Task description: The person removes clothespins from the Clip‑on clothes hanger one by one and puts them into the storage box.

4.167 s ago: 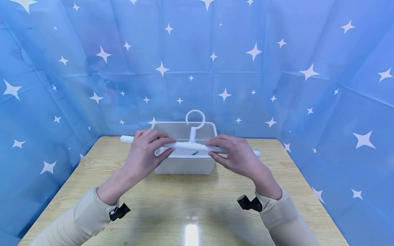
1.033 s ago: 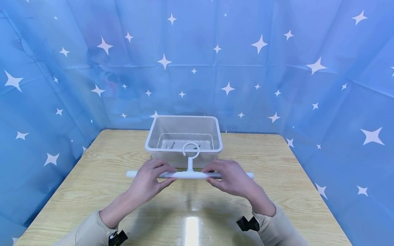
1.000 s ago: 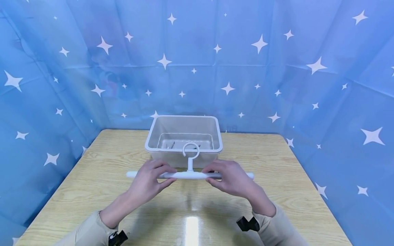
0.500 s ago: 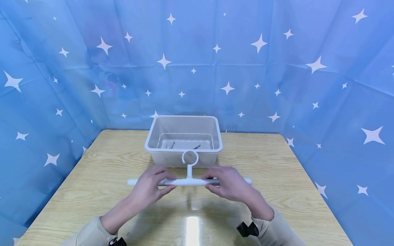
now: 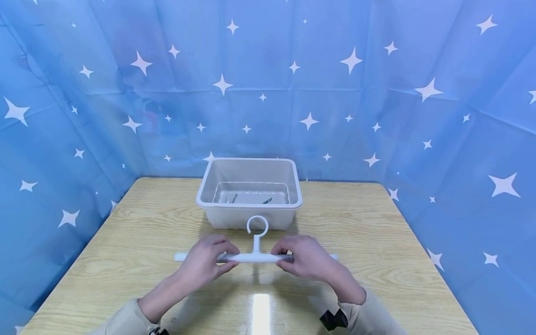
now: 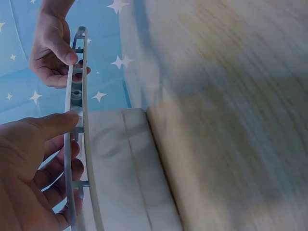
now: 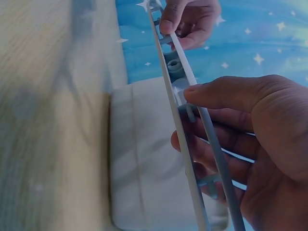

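Note:
A white clothes hanger (image 5: 256,257) with a round hook on top is held level above the table, in front of the bin. Left of the hook, the left hand (image 5: 205,260) pinches its bar between thumb and fingers. The right hand (image 5: 307,259) pinches the bar on the other side. Seen in the left wrist view, the hanger (image 6: 68,159) has two thin rails joined by small crosspieces. The left thumb presses one rail while other fingers reach behind it. In the right wrist view, the right hand (image 7: 269,125) grips the hanger (image 7: 217,154) likewise.
A light grey plastic bin (image 5: 251,216) stands at the back middle of the wooden table (image 5: 377,260). Inside it lie a small dark slim piece (image 5: 267,201) and another small piece (image 5: 234,198). A blue curtain (image 5: 268,56) with white stars surrounds the table.
Both hands have brought the hanger from over the bin toward the person and lower in view. Over the last second it keeps drifting nearer, the grips unchanged. The bin's inside is now visible.

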Available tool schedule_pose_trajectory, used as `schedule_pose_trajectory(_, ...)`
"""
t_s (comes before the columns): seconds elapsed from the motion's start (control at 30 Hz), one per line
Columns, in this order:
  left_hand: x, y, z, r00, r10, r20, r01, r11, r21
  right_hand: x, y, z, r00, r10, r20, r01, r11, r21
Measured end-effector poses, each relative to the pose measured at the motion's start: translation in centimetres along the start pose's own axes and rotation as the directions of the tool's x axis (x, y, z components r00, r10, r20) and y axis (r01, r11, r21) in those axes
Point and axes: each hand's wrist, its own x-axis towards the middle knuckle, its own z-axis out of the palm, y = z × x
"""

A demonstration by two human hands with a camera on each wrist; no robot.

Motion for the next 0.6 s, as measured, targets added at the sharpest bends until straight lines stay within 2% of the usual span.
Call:
schedule_pose_trajectory(0.17,-0.4,-0.2,0.7,0.996,-0.052,0.067,0.052,0.999,0.009,0.0,0.3,0.9,1.000,0.010,0.018,-0.010,1.000,0.021)
schedule_pose_trajectory(0.37,-0.9,-0.4,1.4,0.980,-0.124,0.155,0.124,0.992,0.005,0.0,0.8,2.2,0.999,0.035,0.033,-0.036,0.999,0.034)
schedule_pose_trajectory(0.6,-1.0,-0.7,1.9,0.969,-0.152,0.192,0.155,0.988,0.003,0.0,1.1,2.8,0.998,0.056,0.039,-0.057,0.998,0.037)
